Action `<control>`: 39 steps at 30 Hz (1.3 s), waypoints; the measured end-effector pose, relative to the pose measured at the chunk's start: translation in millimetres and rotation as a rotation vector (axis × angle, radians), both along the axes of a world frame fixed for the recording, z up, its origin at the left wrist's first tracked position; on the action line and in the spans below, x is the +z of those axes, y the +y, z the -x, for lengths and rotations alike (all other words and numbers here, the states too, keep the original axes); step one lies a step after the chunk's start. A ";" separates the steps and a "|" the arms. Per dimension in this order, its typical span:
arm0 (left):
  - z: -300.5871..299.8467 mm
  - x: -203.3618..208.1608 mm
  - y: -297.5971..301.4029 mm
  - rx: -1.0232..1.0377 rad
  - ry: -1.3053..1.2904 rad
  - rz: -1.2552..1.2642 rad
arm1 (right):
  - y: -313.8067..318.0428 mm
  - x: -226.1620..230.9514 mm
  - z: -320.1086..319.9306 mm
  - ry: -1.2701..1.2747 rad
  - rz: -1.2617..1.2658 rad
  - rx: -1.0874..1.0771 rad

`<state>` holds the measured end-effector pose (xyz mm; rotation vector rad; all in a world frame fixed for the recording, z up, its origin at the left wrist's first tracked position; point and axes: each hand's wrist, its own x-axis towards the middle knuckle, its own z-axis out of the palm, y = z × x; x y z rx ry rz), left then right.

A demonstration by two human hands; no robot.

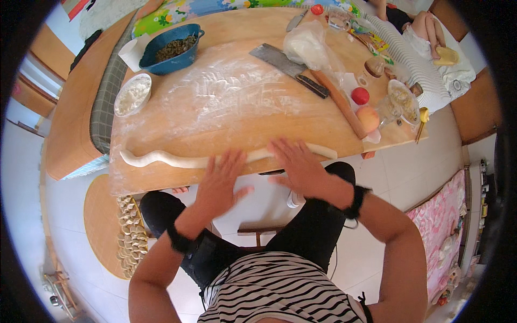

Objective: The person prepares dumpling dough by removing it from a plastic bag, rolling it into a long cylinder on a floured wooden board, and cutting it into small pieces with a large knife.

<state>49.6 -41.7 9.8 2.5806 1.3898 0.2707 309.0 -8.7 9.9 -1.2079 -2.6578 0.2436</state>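
A long, wavy rope of pale dough (177,160) lies across the near part of the wooden board (242,126). On its middle rests my left hand (223,180), fingers stretched out and slightly blurred. My right hand (296,164) lies flat over the rope further right, fingers spread, partly hiding the dough. Neither hand grips anything. White flour (231,86) is smeared over the board beyond the rope.
A blue basin (186,60) of dark filling and a white bowl of flour (133,95) stand at the left. A cleaver (277,59), rolling pin (339,105) and red ball-shaped thing (360,96) lie right. Shaped dumplings (132,231) sit on a round board (102,215) below left.
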 end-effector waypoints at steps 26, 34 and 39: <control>51.2 -29.1 100.5 0.378 0.053 -0.230 | 75.6 -27.9 100.0 -0.031 -0.176 -0.186; 52.2 11.5 -18.6 0.179 0.107 -0.029 | -15.4 5.2 26.0 -0.002 -0.008 0.017; 67.6 -12.3 32.8 0.301 0.142 -0.184 | 56.7 -9.4 33.6 -0.126 -0.125 -0.112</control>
